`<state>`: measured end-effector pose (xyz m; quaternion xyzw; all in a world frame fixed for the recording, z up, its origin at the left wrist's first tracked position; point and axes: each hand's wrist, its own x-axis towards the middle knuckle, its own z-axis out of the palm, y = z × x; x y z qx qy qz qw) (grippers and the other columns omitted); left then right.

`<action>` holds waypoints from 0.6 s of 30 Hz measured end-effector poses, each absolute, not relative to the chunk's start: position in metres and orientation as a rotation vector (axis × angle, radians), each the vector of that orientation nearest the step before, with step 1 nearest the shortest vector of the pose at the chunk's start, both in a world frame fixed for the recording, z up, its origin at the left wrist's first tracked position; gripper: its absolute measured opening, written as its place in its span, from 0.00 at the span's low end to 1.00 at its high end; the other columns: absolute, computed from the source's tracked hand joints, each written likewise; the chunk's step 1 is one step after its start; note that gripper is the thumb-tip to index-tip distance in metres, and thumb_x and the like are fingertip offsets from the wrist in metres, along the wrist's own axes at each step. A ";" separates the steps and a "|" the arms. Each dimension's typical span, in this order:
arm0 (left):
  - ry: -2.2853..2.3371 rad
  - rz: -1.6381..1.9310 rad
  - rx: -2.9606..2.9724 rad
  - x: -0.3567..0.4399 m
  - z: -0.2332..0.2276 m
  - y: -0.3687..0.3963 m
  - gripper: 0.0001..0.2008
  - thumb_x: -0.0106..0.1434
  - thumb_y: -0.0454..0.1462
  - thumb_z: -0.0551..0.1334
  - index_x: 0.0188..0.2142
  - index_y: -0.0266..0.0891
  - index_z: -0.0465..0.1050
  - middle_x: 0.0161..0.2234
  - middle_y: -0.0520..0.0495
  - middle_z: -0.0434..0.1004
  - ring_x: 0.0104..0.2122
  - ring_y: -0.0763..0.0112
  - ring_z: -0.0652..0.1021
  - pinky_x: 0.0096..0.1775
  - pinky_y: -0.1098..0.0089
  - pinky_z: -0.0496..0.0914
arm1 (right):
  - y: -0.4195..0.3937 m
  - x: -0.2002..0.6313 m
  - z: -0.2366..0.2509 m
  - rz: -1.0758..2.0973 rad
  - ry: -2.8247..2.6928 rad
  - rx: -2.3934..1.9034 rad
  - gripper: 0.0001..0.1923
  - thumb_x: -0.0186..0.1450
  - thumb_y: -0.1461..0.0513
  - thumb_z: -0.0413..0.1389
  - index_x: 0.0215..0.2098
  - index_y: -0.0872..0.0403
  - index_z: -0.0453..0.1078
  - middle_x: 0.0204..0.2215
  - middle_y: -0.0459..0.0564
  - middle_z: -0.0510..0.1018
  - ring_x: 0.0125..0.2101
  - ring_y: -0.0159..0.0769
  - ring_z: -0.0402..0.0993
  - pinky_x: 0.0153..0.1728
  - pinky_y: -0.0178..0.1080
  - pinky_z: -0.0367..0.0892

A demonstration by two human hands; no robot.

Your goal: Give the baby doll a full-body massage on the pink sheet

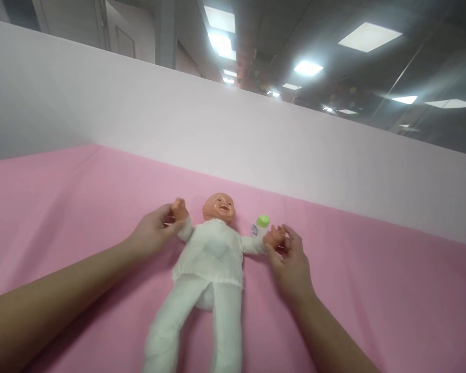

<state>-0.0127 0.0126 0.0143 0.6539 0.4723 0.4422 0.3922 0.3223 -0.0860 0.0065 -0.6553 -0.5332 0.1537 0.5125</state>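
Observation:
A baby doll (215,251) in a white top and white leg coverings lies on its back, its head toward the white wall and both arms spread. My left hand (157,231) is closed around the doll's forearm and hand on the left side. On the other side, my right hand (291,261) pinches the doll's other hand between thumb and fingers. Just behind that doll hand stands a small white bottle (259,228) with a green cap, partly hidden by the doll's arm. The doll's feet are out of view.
Pink cloth (101,191) covers the surface under the doll, with a few creases. A low white wall (202,124) runs along the back edge. Beyond it are a door (130,31) and bright ceiling lights (308,68).

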 end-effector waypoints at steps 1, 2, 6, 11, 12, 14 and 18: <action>1.153 1.102 1.814 -0.009 0.016 0.006 0.16 0.61 0.47 0.65 0.46 0.44 0.77 0.43 0.48 0.83 0.41 0.57 0.81 0.42 0.64 0.74 | -0.090 0.314 0.007 0.323 -1.384 -1.553 0.36 0.62 0.52 0.64 0.65 0.47 0.59 0.56 0.55 0.77 0.48 0.47 0.79 0.47 0.46 0.75; 1.096 1.052 1.987 -0.007 0.017 0.000 0.16 0.62 0.46 0.65 0.48 0.45 0.77 0.44 0.48 0.83 0.41 0.57 0.81 0.43 0.64 0.73 | -0.093 0.306 0.007 0.272 -1.506 -1.525 0.32 0.63 0.55 0.63 0.63 0.47 0.62 0.55 0.54 0.78 0.48 0.47 0.79 0.49 0.47 0.75; 0.896 0.836 2.499 -0.007 0.014 -0.008 0.20 0.64 0.43 0.64 0.55 0.46 0.75 0.47 0.45 0.82 0.44 0.56 0.80 0.46 0.62 0.73 | -0.098 0.288 0.003 0.060 -2.017 -1.361 0.22 0.64 0.65 0.58 0.56 0.45 0.73 0.52 0.49 0.80 0.58 0.49 0.71 0.57 0.53 0.70; 0.812 0.771 2.715 -0.011 0.009 -0.003 0.19 0.67 0.40 0.61 0.57 0.45 0.73 0.52 0.44 0.80 0.52 0.58 0.78 0.53 0.62 0.71 | -0.097 0.287 -0.001 -0.031 -2.255 -1.325 0.23 0.68 0.64 0.55 0.60 0.42 0.73 0.61 0.46 0.74 0.67 0.51 0.58 0.64 0.60 0.62; 0.824 0.780 2.723 -0.011 0.008 -0.003 0.19 0.67 0.40 0.61 0.57 0.45 0.74 0.52 0.44 0.81 0.51 0.58 0.79 0.53 0.62 0.71 | -0.097 0.288 -0.001 -0.016 -2.262 -1.347 0.23 0.69 0.64 0.55 0.61 0.41 0.72 0.63 0.45 0.72 0.68 0.52 0.56 0.64 0.61 0.62; 0.872 0.816 2.698 -0.009 0.009 -0.004 0.18 0.67 0.42 0.61 0.55 0.44 0.75 0.50 0.44 0.81 0.50 0.58 0.79 0.51 0.63 0.72 | -0.095 0.291 -0.001 0.051 -2.237 -1.388 0.26 0.69 0.63 0.54 0.64 0.40 0.68 0.66 0.46 0.68 0.69 0.52 0.55 0.65 0.62 0.61; 1.047 0.894 2.431 -0.008 0.015 -0.006 0.17 0.67 0.48 0.61 0.52 0.46 0.77 0.46 0.48 0.83 0.43 0.59 0.81 0.44 0.65 0.74 | -0.091 0.301 0.000 0.346 -1.898 -1.475 0.25 0.69 0.56 0.57 0.64 0.45 0.68 0.61 0.51 0.74 0.60 0.51 0.70 0.62 0.59 0.65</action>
